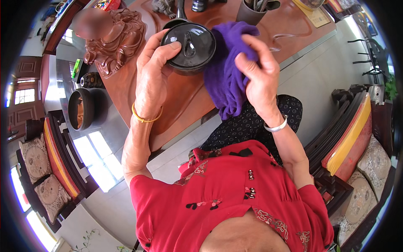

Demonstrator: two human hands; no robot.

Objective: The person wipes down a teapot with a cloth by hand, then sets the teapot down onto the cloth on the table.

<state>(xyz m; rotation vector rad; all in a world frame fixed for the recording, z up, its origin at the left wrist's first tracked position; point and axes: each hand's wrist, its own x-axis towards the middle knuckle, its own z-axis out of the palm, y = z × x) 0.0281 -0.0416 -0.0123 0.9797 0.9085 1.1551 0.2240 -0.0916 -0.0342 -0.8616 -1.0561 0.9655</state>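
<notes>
My left hand (pixel 156 69) grips a round, glossy black lidded pot (pixel 189 47) by its left side, the thumb lying on the lid near its drop-shaped knob. Just right of the pot, my right hand (pixel 259 67) pinches a purple cloth (pixel 225 72) between thumb and fingers. Loose folds of the cloth hang down past the edge of the brown wooden table (pixel 170 116). The pot is held above the tabletop. Behind it, a black object with an upright handle (pixel 180 11) is partly hidden.
A carved wooden figure (pixel 116 44) stands at the table's left. Toward the back are a small grey figurine (pixel 163 7) and a dark cup holding tools (pixel 252 12). A dark round container (pixel 81 109) sits left of the table. Carved chairs with cushions (pixel 348 145) flank both sides.
</notes>
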